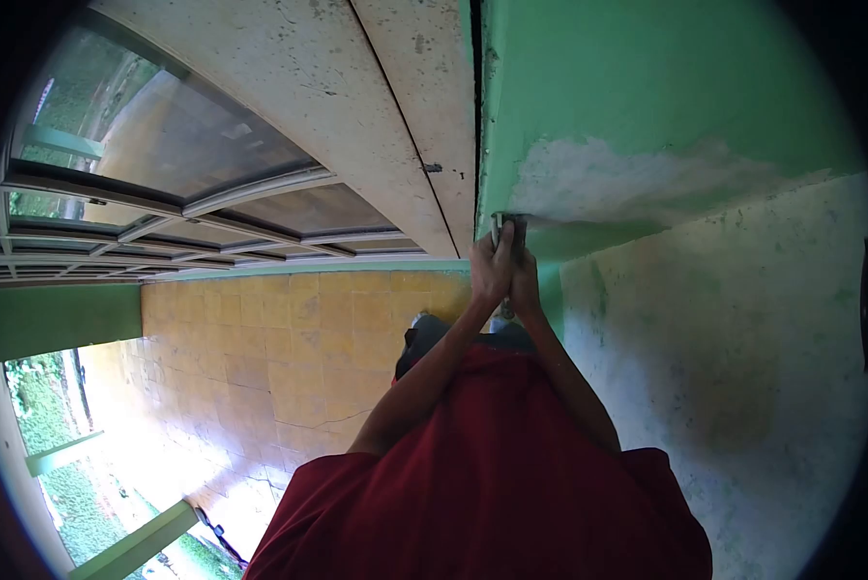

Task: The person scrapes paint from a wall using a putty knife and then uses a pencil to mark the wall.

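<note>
Close together, my left hand [490, 269] and my right hand [524, 282] are closed around a small dark grey hand tool that looks like a scraper [519, 230]. Its far end meets the green wall [666, 87] near the corner beside the door frame. A rough whitish patch [588, 179], where the green paint is gone or covered, spreads over the wall just right of the tool. My fingers hide most of the tool's handle, so its exact shape cannot be made out.
A worn white door frame [356, 97] and paned windows [231, 159] run along the left. Yellow tiles [289, 338] cover the floor under my feet. On the right stands a stained whitish wall [705, 358]. Bright open ground with plants [76, 483] shows at lower left.
</note>
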Demonstrator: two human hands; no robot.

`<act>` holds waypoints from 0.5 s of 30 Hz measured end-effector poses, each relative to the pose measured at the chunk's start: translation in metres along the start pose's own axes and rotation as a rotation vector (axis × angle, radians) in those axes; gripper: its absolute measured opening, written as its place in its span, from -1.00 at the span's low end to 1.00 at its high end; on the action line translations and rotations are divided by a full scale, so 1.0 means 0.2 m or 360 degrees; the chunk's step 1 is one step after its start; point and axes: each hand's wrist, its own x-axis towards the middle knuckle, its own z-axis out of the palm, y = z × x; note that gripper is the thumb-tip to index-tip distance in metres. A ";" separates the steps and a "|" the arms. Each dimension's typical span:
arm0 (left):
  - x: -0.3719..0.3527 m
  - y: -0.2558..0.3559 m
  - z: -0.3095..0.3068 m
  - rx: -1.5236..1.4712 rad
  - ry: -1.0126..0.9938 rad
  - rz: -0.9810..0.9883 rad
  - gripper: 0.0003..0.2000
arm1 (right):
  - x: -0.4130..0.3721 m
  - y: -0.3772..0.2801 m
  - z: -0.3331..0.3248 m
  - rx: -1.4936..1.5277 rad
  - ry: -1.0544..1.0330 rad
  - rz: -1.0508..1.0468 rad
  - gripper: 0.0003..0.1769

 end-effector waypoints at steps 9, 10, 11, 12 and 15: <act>0.03 -0.08 0.02 0.0016 -0.0014 0.0088 -0.49 | 0.05 0.06 -0.01 0.0121 0.0003 -0.0161 -0.52; 0.04 0.01 0.01 0.0016 -0.0012 0.0097 -0.49 | 0.08 0.03 0.00 0.0124 -0.0001 -0.0169 -0.52; 0.06 0.09 0.01 -0.0047 -0.0008 0.0189 -0.48 | 0.11 -0.01 0.00 0.0145 -0.0061 -0.0222 -0.50; 0.05 0.12 0.01 -0.0105 -0.0009 0.0259 -0.48 | 0.09 -0.01 -0.02 0.0164 -0.0111 -0.0254 -0.49; 0.01 -0.01 0.01 -0.0052 0.0033 0.0158 -0.47 | 0.04 0.02 -0.01 0.0005 0.0009 -0.0029 -0.52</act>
